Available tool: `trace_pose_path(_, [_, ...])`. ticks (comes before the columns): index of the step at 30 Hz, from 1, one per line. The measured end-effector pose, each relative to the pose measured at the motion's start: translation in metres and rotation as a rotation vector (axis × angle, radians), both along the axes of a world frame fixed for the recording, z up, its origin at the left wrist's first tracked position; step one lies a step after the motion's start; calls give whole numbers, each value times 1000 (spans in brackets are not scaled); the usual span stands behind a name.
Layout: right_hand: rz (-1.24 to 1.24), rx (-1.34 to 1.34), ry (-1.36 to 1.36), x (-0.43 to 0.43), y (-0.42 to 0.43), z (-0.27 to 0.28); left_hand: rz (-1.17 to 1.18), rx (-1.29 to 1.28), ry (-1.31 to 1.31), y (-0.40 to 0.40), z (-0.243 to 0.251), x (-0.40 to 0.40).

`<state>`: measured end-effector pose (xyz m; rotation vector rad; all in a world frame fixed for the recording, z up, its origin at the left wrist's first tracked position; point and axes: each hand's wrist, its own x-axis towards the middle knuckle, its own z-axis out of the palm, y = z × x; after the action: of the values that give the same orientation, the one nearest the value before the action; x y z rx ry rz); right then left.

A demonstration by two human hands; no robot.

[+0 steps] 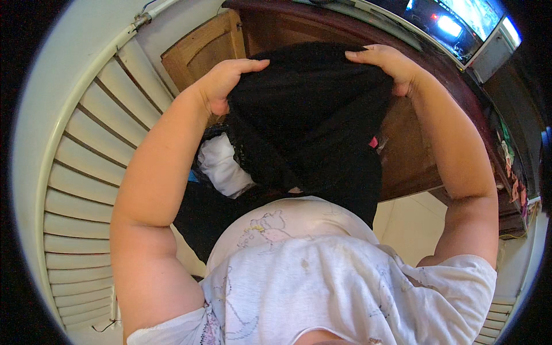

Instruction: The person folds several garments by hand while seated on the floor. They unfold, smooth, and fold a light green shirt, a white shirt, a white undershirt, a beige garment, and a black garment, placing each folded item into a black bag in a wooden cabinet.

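Observation:
A black cloth garment [310, 112] is stretched up in front of me between both hands; its exact kind cannot be told. My left hand [224, 82] grips its upper left edge, thumb on the near face and fingers hidden behind. At the upper right edge, my right hand [384, 64] holds it the same way. The cloth hangs down towards my lap and covers much of what lies behind it. Beside its lower left edge lies a bundled white cloth [224, 166]. A small pink bit [373, 142] shows at the right edge of the black fabric.
A white radiator [86, 172] curves along the left. Ahead stands a dark wooden cabinet [284, 26] with a lighter wooden door [207, 47] swung out. A lit screen [457, 26] is at the upper right. Pale floor tiles [407, 220] show below the cabinet.

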<state>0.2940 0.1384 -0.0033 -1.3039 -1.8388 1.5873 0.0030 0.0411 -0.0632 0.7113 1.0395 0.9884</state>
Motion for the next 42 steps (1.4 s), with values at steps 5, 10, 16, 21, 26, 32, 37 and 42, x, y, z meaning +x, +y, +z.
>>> trace_pose_path(5, [84,-100,47,8,9,4,-80,-10,-36,6,0,2])
trace_pose_path(10, [53,-65,-13,5,1,9,-120,-12,34,4,2,4])
trace_pose_path(16, [194,408,-156,5,18,-15,-281,277,301,-18,5,30])
trace_pose_path(21, [-150,1262,142,-3,-57,-71,36,44,-294,-24,2,60])
trace_pose_path(26, [219,794,-456,-27,-106,-150,71,183,310,-53,10,130])
trace_pose_path(32, [52,634,-84,-20,-83,-164,-848,607,317,-127,34,215])
trace_pose_path(37, [-66,383,311,-10,-66,-162,-925,952,576,-137,44,192])
trace_pose_path(42, [-91,280,470,-12,-55,-162,351,864,1046,-49,-55,153])
